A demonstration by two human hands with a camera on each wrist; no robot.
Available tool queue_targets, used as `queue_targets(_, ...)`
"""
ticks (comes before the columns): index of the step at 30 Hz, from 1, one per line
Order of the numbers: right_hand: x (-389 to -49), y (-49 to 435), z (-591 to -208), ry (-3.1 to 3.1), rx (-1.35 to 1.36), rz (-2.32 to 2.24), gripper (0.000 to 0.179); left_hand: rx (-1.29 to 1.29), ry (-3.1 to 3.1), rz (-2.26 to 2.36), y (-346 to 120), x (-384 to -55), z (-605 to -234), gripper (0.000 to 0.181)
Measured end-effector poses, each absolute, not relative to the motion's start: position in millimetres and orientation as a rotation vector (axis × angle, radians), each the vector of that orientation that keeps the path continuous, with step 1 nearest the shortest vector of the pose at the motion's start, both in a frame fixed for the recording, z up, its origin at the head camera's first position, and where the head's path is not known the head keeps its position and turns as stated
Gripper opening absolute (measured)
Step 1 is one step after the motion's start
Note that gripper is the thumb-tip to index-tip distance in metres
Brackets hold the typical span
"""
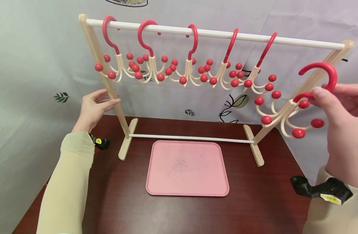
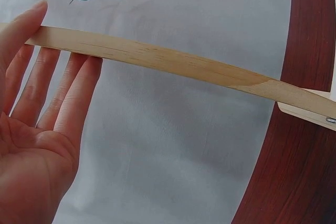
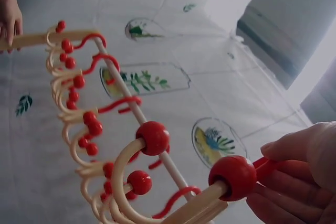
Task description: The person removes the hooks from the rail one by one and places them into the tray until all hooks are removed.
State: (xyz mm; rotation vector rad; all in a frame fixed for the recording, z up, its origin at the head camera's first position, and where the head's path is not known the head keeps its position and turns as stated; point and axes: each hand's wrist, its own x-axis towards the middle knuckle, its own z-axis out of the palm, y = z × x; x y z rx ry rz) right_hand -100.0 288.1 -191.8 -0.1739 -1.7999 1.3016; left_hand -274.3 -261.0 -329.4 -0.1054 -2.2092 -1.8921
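My right hand (image 1: 346,125) pinches the red hook (image 1: 332,76) of a wooden multi-arm hanger between thumb and fingers. This hanger's pale curved arms end in red balls; it tilts in the air in front of the rack's right post. On the left, my other hand (image 1: 89,109) holds the rack's left wooden post (image 2: 157,61), thumb on one side and fingers on the other. Several matching hangers (image 1: 189,70) hang by their red hooks along the white top bar (image 1: 214,34). In the right wrist view, the held hanger's red ball (image 3: 233,178) partly hides the hook.
A pink tray (image 1: 187,169) lies on the dark wooden table (image 1: 179,214), in front of the rack's lower white bar (image 1: 190,138). The rack's feet (image 1: 253,146) stand on the table. Behind it hangs a pale cloth (image 1: 167,104) with printed leaves.
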Motion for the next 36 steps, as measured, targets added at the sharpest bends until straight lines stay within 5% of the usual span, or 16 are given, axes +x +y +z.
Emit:
queue_targets(10,-81.4,259.5,-225.7,-1.54,0.463,1.782,0.032,-0.121,-2.213,-1.884,-262.0,-275.1,-329.9,0.053)
queue_targets(25,-88.5,225.1,-253.2,-2.037,0.34,1.654,0.02,-0.144,-2.176,-1.921,-262.8,-276.0,-330.2,0.05)
queue_targets(36,-132.0,182.7,-329.8,-2.296,0.397,1.842,0.017,-0.161,-2.173,-1.931,-262.7,-277.8,-331.4,0.051)
